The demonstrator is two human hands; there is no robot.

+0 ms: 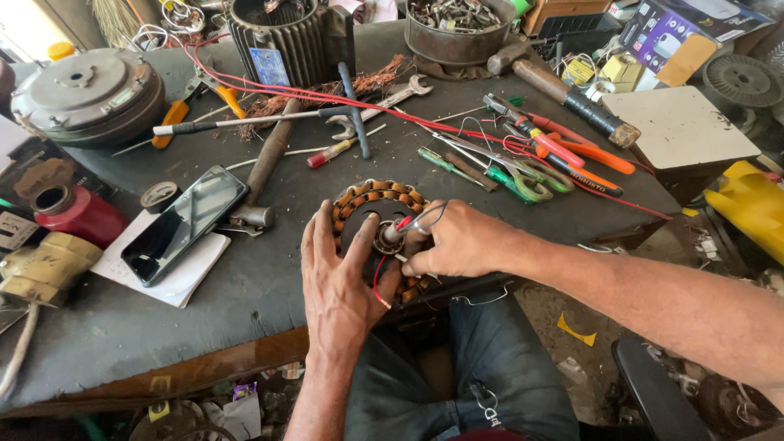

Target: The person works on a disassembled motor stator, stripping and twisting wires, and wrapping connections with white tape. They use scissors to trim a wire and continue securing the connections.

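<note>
Left hand (339, 278) lies flat, fingers spread, on the near-left of the wound stator (380, 237), pinning it at the workbench's (269, 282) front edge. Right hand (457, 241) is closed on the red and black wires (416, 220) at the stator's hub, which lies directly between both hands, axis upright. Smartphone (184, 224) left of the stator, on white paper (175, 273). Far right behind it, a purple-and-white printed carton (665, 33). Behind it, a ribbed motor housing (282, 41) bears a blue rectangular plate.

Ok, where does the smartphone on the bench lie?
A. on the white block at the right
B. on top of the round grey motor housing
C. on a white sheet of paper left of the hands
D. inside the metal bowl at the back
C: the smartphone lies screen up on a white sheet of paper, left of the left hand on the coil-wound stator.
</note>
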